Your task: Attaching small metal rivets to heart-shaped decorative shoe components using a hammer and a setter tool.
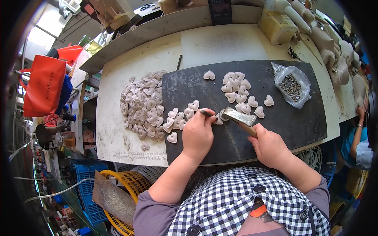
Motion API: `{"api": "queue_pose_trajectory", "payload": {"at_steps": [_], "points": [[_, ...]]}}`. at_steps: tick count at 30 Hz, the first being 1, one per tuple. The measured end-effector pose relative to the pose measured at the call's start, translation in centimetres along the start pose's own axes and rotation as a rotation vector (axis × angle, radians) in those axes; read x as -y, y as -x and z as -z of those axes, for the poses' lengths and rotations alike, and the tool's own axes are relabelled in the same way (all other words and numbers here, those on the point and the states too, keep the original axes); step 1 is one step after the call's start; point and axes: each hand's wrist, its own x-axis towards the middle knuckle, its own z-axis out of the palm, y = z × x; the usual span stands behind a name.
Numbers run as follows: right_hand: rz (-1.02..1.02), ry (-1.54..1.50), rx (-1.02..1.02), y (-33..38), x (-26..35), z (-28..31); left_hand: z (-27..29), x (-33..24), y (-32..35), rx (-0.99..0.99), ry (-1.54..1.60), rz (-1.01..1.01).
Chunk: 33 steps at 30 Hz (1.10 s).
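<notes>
My right hand (271, 146) is closed round the wooden handle of a hammer (239, 117), its worn metal head over the black mat (275, 129). Close to the hammer head, my left hand (198, 133) pinches a short dark rod-like tool (205, 113); its lower end is hidden. A pale padded heart (219, 119) lies between that hand and the hammer head, partly covered. Several more hearts (173, 113) lie just left of my left hand. Past the hammer, a looser cluster of hearts (236, 84) is spread on the mat, some with a small mark or hole.
A large heap of hearts (143, 104) sits on the pale table (112, 86), left of the mat. An open plastic bag (292, 86) of small metal pieces rests at the mat's far right. A ruler strip (138, 155) lies along the near edge. Another person's arm (359, 126) shows far right.
</notes>
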Motion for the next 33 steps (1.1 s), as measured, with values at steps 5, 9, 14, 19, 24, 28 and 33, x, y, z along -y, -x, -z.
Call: {"api": "queue_pose_trajectory", "payload": {"at_steps": [5,9,14,19,24,28,33], "points": [[-0.036,-0.052,0.025,0.0,-0.1,0.2,-0.1,0.8,-0.3,-0.003,0.451,0.312],[-0.049,-0.059,0.034,-0.1,-0.2,0.2,0.2,0.4,-0.4,0.045,0.322,0.244],[-0.017,-0.069,-0.022,0.1,-0.3,0.0,0.3,-0.8,-0.9,0.073,-0.044,-0.133],[0.102,-0.285,-0.163,0.2,-1.0,0.8,-1.0,-0.2,-0.8,0.024,-0.225,-0.253],[0.563,-0.627,-0.309,2.1,-2.0,1.5,-2.0,1.7,0.1,-0.016,-0.162,-0.342],[0.205,-0.226,-0.182,0.1,0.1,2.6,-0.7,-0.3,-0.2,0.028,-0.225,-0.259],[0.134,-0.199,-0.167,0.0,0.5,2.3,0.3,0.1,1.1,0.06,-0.081,0.021]]}}
